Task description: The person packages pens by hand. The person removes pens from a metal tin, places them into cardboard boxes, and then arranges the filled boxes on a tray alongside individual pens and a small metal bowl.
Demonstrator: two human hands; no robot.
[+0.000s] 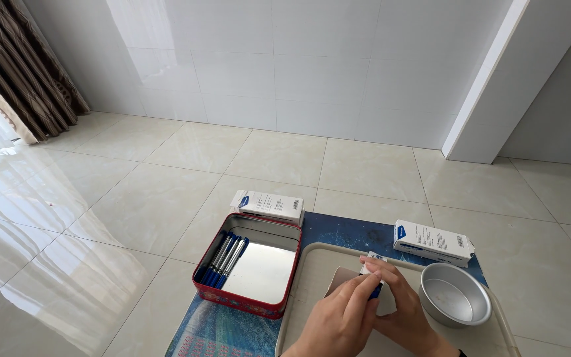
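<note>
Over beige tray (312, 264): left hand (342, 320) & right hand (401, 307) both clamped on small white box (370, 266) w/ blue pens.

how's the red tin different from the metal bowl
The red tin is rectangular and holds blue pens; the metal bowl is round and empty. The tin sits on the blue mat, the bowl on the beige tray. Both have shiny metal insides.

Round metal pan (455, 302), brown curtain (24, 66)
</note>
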